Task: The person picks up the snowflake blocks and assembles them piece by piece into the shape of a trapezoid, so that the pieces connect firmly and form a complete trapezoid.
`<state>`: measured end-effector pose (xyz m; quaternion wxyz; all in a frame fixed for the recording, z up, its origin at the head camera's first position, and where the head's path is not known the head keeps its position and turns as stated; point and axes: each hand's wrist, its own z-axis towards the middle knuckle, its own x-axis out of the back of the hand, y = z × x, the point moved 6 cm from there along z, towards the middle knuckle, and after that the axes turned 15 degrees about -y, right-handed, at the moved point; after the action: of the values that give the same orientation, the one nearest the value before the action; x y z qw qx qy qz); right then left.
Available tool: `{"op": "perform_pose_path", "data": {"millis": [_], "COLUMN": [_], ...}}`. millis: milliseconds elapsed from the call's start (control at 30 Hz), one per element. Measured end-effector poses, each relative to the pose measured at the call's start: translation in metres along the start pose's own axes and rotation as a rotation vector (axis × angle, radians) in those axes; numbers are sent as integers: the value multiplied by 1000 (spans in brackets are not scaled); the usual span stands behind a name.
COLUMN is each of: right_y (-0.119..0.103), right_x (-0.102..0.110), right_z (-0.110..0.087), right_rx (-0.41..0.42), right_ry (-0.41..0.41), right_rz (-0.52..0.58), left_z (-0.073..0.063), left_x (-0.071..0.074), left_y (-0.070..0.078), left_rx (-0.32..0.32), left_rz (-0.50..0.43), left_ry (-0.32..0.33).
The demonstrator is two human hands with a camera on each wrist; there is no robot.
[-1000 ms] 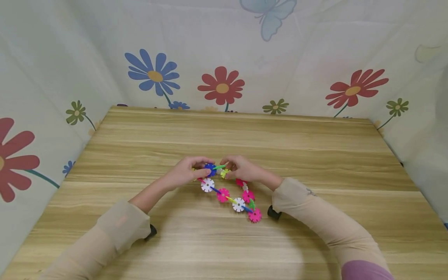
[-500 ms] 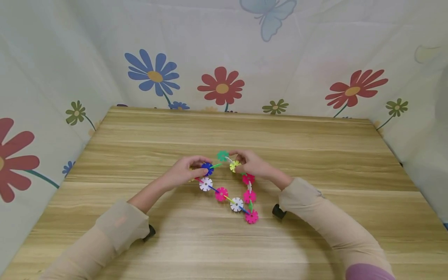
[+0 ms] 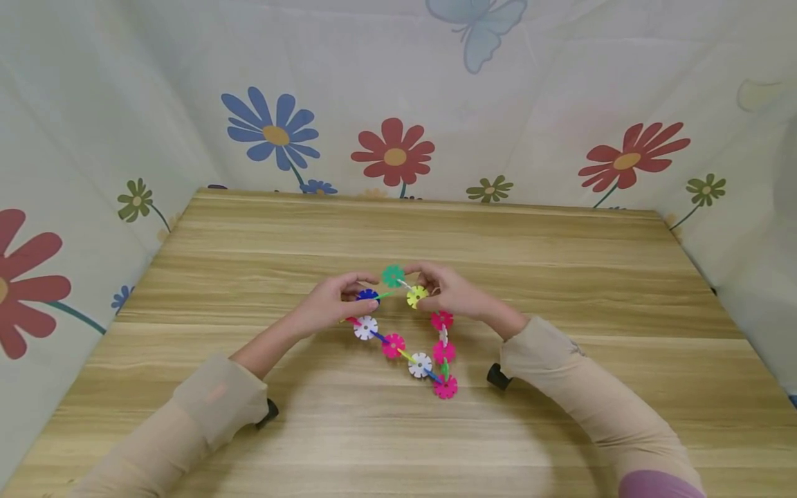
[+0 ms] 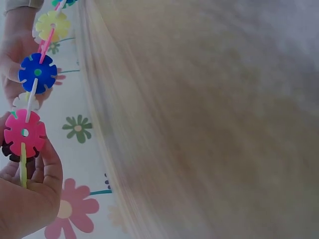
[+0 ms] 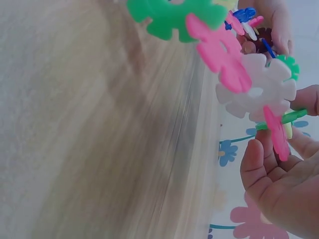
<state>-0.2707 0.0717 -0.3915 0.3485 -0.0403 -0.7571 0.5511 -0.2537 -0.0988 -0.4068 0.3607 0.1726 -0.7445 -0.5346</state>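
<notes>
A chain of slotted plastic snowflake discs, joined edge to face, loops between both hands over the table. My left hand (image 3: 328, 304) pinches a blue disc (image 3: 367, 297), with a green disc (image 3: 386, 295) seen edge-on beside it. My right hand (image 3: 453, 292) grips a yellow disc (image 3: 416, 297); a teal disc (image 3: 393, 276) stands out past its fingertips, apart from the blue one. White discs (image 3: 365, 328) and pink discs (image 3: 394, 346) form the near side. In the left wrist view a pink disc (image 4: 25, 133) overlaps my fingers; in the right wrist view a white disc (image 5: 256, 85) hangs near my fingers.
The wood-grain table (image 3: 498, 256) spreads around the hands. Behind and beside it hangs a pale curtain (image 3: 349, 55) printed with flowers. Dark wrist-worn pieces (image 3: 498, 377) stick out beneath the sleeves.
My right hand has moved right and slightly away from me, spreading the chain wider and bringing the teal disc into view. My left hand has hardly moved.
</notes>
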Motion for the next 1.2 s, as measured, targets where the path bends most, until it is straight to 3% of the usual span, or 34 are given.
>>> {"op": "perform_pose_path", "data": {"millis": [367, 567, 800, 1200], "right_y": [-6, -6, -10, -14], "right_x": [-3, 1, 6, 6], "right_z": [1, 4, 8, 10], "right_rx": [29, -32, -30, -12], "right_ry": [-13, 58, 163, 192], "right_rz": [26, 70, 191, 269], "left_z": [2, 1, 0, -2], "left_x": [2, 0, -4, -4], "left_y": [2, 7, 12, 13], "left_rx": [-43, -54, -67, -76], "left_rz": [52, 69, 93, 78], "left_ry": [20, 8, -17, -5]}}
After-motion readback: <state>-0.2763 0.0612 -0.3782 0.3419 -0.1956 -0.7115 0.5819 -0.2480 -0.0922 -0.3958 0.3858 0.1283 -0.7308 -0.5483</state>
